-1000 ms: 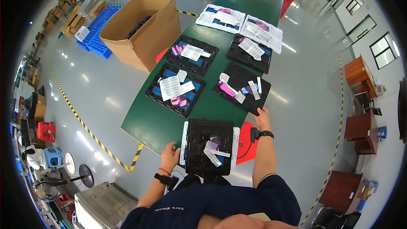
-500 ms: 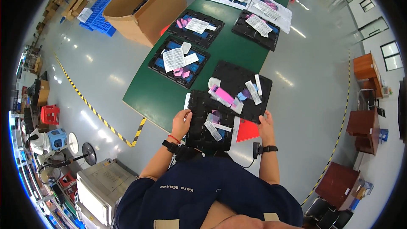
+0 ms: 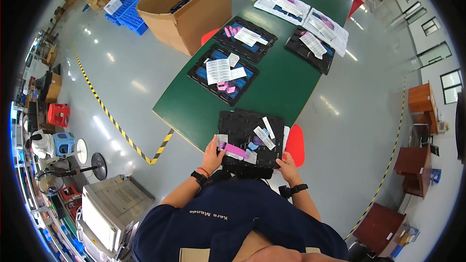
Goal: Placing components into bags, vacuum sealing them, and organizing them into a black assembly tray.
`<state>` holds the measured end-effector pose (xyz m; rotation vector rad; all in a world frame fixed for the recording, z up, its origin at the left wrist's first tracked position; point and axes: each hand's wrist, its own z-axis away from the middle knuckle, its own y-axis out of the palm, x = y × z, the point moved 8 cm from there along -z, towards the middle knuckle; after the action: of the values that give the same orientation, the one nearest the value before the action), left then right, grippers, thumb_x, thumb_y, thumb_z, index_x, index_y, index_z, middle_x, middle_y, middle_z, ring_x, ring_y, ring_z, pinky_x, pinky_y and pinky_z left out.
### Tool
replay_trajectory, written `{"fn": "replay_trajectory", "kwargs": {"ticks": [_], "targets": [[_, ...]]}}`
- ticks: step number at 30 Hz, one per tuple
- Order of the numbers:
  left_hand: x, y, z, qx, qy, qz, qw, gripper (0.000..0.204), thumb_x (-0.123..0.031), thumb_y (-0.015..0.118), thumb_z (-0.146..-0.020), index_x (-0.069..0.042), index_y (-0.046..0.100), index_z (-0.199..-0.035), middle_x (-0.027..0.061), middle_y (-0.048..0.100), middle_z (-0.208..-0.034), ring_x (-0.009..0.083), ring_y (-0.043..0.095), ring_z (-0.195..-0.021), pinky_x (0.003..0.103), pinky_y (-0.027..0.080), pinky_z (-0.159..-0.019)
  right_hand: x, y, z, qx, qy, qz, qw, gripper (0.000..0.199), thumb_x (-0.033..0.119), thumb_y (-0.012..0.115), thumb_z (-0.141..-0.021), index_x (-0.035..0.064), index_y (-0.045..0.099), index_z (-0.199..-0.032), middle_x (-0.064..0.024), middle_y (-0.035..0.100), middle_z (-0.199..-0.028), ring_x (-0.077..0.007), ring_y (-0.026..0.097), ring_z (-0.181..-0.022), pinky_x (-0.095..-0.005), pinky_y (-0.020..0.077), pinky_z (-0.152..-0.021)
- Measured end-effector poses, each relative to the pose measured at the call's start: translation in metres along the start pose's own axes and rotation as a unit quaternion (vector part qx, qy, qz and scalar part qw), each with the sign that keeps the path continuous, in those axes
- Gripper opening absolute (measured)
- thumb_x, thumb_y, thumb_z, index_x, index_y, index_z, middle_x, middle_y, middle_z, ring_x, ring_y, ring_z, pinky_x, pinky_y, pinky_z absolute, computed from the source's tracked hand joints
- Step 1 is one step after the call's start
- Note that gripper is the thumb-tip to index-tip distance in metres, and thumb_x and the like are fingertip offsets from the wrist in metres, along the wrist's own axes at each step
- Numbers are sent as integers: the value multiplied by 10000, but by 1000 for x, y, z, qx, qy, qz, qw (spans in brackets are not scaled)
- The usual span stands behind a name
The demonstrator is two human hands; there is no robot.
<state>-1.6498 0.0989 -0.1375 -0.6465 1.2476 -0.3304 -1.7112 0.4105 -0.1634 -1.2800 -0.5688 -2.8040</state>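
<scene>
A black plastic tray (image 3: 242,125) lies over another black tray (image 3: 246,170) at the table's near end, close to my body. My left hand (image 3: 212,155) grips the left side of the trays, thumb on top beside a pink strip (image 3: 234,151). My right hand (image 3: 288,165) pinches the lower right corner, thumb on top. White label strips (image 3: 264,137), small blue pieces (image 3: 253,146) and a clear-looking piece (image 3: 251,156) lie on the upper tray. Most of the lower tray is hidden; I cannot tell whether both hands hold both trays.
Further along the green table (image 3: 272,94) lie a black tray with label sheets and pink pieces (image 3: 218,71), another like it (image 3: 251,39), a third (image 3: 312,48), and white trays (image 3: 281,6). A large cardboard box (image 3: 194,24) stands at the far left. A red stool (image 3: 295,146) stands at right.
The tray in my right hand has come left and nearer, now over the other tray. My left hand has shifted to the upper tray's left side. The view has shifted slightly.
</scene>
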Motion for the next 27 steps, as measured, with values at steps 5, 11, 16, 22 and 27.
{"fn": "replay_trajectory", "kwargs": {"ticks": [5, 11, 16, 22, 27], "targets": [[1, -13, -2, -9, 17, -1, 1000, 751, -160, 623, -783, 38, 181, -1356, 255, 438, -1223, 388, 421, -1132, 407, 344, -957, 82, 10, -10, -101, -66, 651, 749, 360, 166, 647, -756, -22, 506, -1028, -136, 637, -813, -245, 635, -727, -349, 507, -653], [20, -75, -93, -140, 5, 9, 990, 702, -228, 618, -797, 42, 249, -1330, 252, 447, -1220, 383, 416, -1139, 414, 341, -962, 143, 73, -112, -26, -111, 388, 914, 541, 233, 676, -748, -53, 480, -1164, -139, 643, -856, -208, 621, -747, -321, 495, -646], [51, -120, -232, -186, 40, -91, 977, 630, -202, 570, -827, 23, 263, -1328, 240, 433, -1247, 369, 411, -1160, 427, 334, -978, 108, 145, -220, -32, -29, 163, 986, 693, 183, 687, -745, -99, 341, -1276, -209, 464, -1222, -267, 521, -1011, -367, 466, -760], [69, -128, -291, -137, -25, -126, 982, 513, -184, 546, -800, 4, 390, -1251, 235, 473, -1199, 374, 448, -1118, 439, 391, -921, 107, 181, -229, -69, 9, 56, 996, 833, 125, 646, -755, -93, 112, -1357, -255, 227, -1380, -356, 332, -1212, -488, 294, -978], [106, -128, -273, -126, -115, -69, 983, 468, -207, 596, -755, -18, 511, -1174, 257, 538, -1054, 388, 509, -993, 439, 411, -880, 108, 166, -225, -115, -13, 62, 991, 711, 96, 647, -738, -102, 276, -1311, -233, 395, -1301, -299, 439, -1143, -393, 355, -934]]}}
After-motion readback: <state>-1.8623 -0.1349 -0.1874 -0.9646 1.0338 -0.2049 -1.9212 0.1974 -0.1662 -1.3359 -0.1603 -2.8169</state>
